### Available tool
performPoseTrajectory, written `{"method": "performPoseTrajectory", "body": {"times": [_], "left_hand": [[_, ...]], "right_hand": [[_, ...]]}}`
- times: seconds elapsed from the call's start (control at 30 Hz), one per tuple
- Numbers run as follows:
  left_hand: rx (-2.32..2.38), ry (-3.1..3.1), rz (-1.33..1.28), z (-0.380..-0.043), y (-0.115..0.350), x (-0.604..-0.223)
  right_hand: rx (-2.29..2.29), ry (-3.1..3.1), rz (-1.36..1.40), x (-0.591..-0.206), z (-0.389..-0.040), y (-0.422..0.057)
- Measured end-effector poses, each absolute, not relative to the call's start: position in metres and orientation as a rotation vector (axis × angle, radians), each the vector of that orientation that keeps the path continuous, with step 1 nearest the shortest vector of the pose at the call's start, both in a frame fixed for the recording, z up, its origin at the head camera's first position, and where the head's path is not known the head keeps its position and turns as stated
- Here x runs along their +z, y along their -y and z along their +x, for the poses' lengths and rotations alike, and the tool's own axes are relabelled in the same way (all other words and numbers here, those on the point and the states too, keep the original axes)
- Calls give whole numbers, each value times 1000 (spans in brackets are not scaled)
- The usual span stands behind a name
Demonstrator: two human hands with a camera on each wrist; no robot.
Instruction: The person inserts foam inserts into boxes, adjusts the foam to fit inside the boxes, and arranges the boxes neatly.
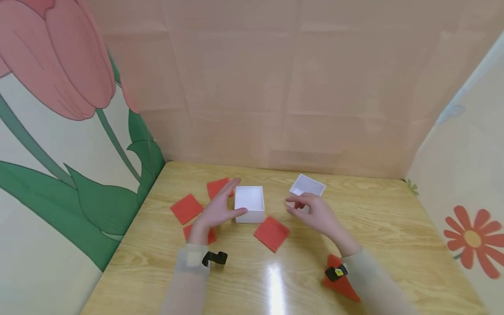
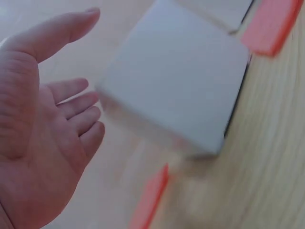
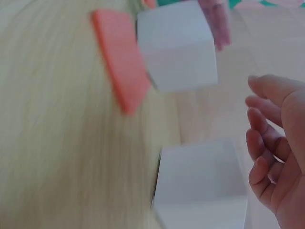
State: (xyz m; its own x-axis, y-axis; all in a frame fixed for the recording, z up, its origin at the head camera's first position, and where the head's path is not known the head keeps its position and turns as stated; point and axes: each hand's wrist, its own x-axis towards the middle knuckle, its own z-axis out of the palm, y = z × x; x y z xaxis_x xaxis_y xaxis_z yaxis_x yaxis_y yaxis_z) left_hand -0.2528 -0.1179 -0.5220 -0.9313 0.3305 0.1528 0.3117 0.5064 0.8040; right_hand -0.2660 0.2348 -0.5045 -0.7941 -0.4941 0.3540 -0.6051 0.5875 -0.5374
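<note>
A white open-topped box [image 1: 250, 215] stands on the table, its inside bare in the head view. My left hand [image 1: 217, 211] is at the box's left side with fingers spread and thumb near the front rim. A small gap shows between them in the left wrist view. A second white open box-like piece [image 1: 311, 186] lies to the right, partly hidden by my right hand [image 1: 316, 215]. That hand's fingers are loosely bent. Nothing is between them, and the right wrist view shows the hand apart from the second white piece [image 3: 202, 179].
Several red square pieces lie on the wooden table [image 1: 244, 271]. One red square [image 1: 271, 234] is just in front of the first box, others are around my left hand, and another red piece [image 1: 340, 282] is partly under my right forearm. A curtain-like backdrop [image 1: 252, 87] rises behind.
</note>
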Motion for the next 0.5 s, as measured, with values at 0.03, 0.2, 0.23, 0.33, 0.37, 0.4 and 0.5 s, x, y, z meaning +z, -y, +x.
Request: {"method": "performPoseTrajectory", "body": {"times": [0.03, 0.2, 0.23, 0.33, 0.37, 0.4, 0.5], "left_hand": [[1422, -2720, 620, -253, 114, -518], [1313, -2710, 821, -255, 88, -497], [1280, -2707, 855, -257, 82, -493], [1172, -2684, 941, -264, 60, -482], [1124, -2679, 967, -268, 52, -479], [1075, -2673, 997, -273, 44, -477], [924, -2657, 1072, -288, 22, -470]], "right_hand": [[988, 2642, 927, -507, -264, -242], [961, 2652, 916, -517, -251, -276], [962, 2665, 913, -518, -248, -282], [951, 2731, 910, -522, -240, -298], [943, 2758, 908, -524, -237, -303], [927, 2791, 901, -525, -234, -308], [863, 2882, 887, -529, -226, -322]]}}
